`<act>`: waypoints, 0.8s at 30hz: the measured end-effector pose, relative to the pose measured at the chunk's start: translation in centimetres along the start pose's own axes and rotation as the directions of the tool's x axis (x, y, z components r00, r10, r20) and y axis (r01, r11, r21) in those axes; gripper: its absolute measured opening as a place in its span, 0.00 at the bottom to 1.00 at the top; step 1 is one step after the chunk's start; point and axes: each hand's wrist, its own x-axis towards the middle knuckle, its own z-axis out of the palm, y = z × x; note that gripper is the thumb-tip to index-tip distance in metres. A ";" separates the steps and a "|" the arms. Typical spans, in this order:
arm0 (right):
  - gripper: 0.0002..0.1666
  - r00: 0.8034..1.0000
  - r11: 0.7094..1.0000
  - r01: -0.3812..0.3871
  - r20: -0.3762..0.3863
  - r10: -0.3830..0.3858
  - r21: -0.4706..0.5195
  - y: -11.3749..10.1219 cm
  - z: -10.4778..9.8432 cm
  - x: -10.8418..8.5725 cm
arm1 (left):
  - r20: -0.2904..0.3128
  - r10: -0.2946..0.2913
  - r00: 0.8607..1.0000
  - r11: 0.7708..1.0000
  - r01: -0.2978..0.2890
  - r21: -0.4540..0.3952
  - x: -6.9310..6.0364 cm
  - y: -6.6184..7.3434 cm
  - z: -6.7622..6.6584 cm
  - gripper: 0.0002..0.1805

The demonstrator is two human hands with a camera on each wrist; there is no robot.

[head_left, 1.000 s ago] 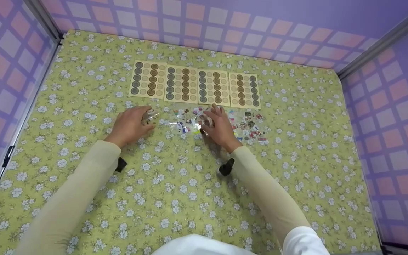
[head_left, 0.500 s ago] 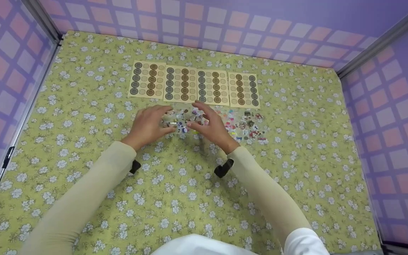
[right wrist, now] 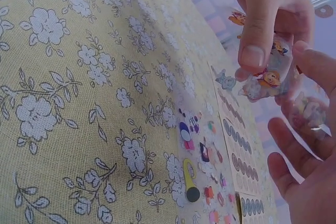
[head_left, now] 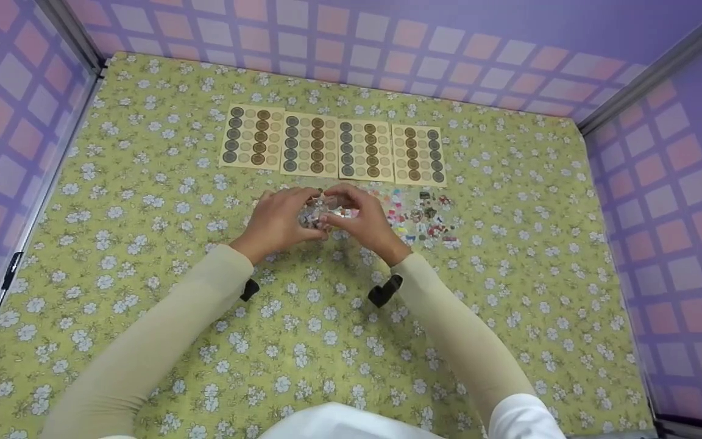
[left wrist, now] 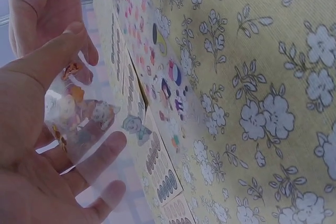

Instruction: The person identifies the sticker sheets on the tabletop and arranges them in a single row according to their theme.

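Note:
My left hand grips a bent, clear sticker sheet with small cartoon figures on it, thumb on one side and fingers on the other. From the right, my right hand meets it, its fingers curled and its thumb tip against the same clear plastic. Both hands are raised a little over the table. Below them lie flat clear sheets of small colourful stickers; the hands hide part of these in the head view. One loose-looking cartoon figure shows past the left fingers.
Several cream paper sheets with rows of brown, grey and pale circles lie side by side behind the stickers. A yellow flowered cloth covers the table. Purple checked panels stand along the back and sides.
My left hand has moved right, carrying the clear sheet towards my right hand. The right hand has shifted slightly left, and its fingers have closed in on the plastic.

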 end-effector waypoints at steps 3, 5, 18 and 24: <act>0.19 1.000 1.000 0.016 -0.005 -0.016 0.003 -0.1 -0.2 -0.1 | 0.015 -0.005 1.000 0.999 0.005 -0.043 -0.1 0.0 0.0 0.47; 0.17 1.000 0.999 0.028 0.000 -0.028 0.019 0.9 -0.2 0.2 | 0.038 -0.012 0.999 0.996 0.015 -0.092 -0.1 -0.2 -0.1 0.49; 0.18 0.998 0.970 -0.028 0.061 0.014 0.240 0.6 -2.3 -0.1 | 0.224 0.021 0.974 0.862 0.096 -0.498 -0.6 -3.2 -1.2 0.43; 0.19 0.997 0.970 -0.059 0.069 0.043 0.238 0.7 -2.8 -0.3 | 0.193 0.015 0.981 0.858 0.086 -0.506 -0.5 -3.1 -1.0 0.35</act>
